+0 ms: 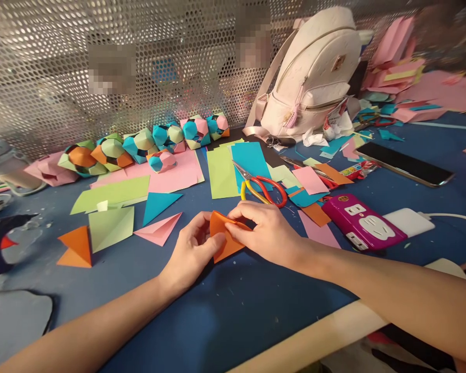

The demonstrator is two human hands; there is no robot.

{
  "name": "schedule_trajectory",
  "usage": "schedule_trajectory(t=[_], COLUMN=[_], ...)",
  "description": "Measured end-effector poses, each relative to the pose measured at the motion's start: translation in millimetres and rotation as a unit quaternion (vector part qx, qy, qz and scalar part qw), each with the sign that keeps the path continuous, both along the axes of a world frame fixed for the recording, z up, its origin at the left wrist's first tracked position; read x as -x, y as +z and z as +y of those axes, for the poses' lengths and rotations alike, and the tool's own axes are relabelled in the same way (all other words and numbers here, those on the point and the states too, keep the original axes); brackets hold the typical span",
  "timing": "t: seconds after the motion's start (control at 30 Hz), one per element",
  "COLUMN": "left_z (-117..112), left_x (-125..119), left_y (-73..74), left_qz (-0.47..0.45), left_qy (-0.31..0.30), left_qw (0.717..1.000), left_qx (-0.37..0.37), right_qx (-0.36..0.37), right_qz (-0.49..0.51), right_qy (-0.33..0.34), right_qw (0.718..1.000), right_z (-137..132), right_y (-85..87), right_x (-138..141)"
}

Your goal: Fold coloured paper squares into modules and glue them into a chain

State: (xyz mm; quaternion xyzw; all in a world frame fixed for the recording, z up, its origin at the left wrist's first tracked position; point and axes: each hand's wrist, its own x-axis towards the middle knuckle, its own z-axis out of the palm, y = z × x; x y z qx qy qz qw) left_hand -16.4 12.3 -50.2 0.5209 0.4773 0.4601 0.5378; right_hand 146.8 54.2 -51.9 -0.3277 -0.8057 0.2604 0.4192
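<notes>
An orange sheet of paper (227,247), partly folded, is held between my two hands just above the blue table. My left hand (192,248) pinches its left side, thumb in front. My right hand (266,228) grips the upper right edge, where the paper bends over. To the left lie a folded orange piece (77,248), a creased pale green square (112,228), a pink folded triangle (161,229) and a blue triangle (159,204). Scissors with red and yellow handles (260,186) rest just beyond my right hand.
Several folded paper balls (112,151) line the perforated metal screen (140,31). A pale backpack (314,72) stands behind. At right are a purple power strip (363,223), a white charger (409,223), and a phone (406,163). A glue gun (0,243) sits at far left.
</notes>
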Motion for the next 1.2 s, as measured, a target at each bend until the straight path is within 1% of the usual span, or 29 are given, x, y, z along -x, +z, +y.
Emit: schedule_trajectory(t=[0.1, 0.23, 0.33, 0.5, 0.63, 0.7, 0.73, 0.8, 0.9, 0.97, 1.07, 1.2], left_z=[0, 1, 2, 1, 1, 1, 1, 1, 2, 3, 4, 5], left_x=[-2, -4, -3, -2, -2, -2, -2, -2, 1, 3, 6, 6], left_y=[-1.5, -4.8, -5.5, -4.6, -5.3, -5.1, -4.6, -3.2, -2.5, -3.7, -6.2, -6.8], left_qz=[0.041, 0.089, 0.102, 0.115, 0.124, 0.125, 0.117, 0.087, 0.046, 0.03, -0.005, -0.047], left_qy=[0.027, 0.061, 0.066, 0.071, 0.058, 0.053, 0.049, 0.042, 0.035, 0.033, 0.026, 0.026], left_qw=[0.999, 0.994, 0.993, 0.991, 0.99, 0.991, 0.992, 0.995, 0.997, 0.997, 0.997, 0.995], left_qx=[-0.014, -0.014, -0.008, -0.012, -0.019, -0.019, -0.013, 0.01, 0.048, 0.063, 0.077, 0.086], right_qx=[-0.035, -0.048, -0.06, -0.09, -0.072, -0.042, -0.011, 0.077, 0.204, 0.253, 0.281, 0.249], right_qz=[-0.005, -0.003, -0.003, -0.017, -0.015, -0.012, -0.008, 0.0, 0.009, 0.014, 0.023, 0.026], right_qy=[0.001, 0.012, 0.021, 0.022, 0.018, 0.021, 0.023, 0.027, 0.042, 0.057, 0.067, 0.058], right_qw=[0.999, 0.999, 0.998, 0.996, 0.997, 0.999, 1.0, 0.997, 0.978, 0.966, 0.957, 0.966], right_z=[0, 0, 0, 0, -1, -1, 0, 1, 5, 7, 9, 7], right_y=[-2.4, -6.9, -7.9, -4.4, -3.6, -2.4, -1.1, 2.7, 9.1, 11.9, 13.4, 13.3], right_x=[1, 2, 2, -1, -1, 0, 0, 0, -1, -2, -2, -3])
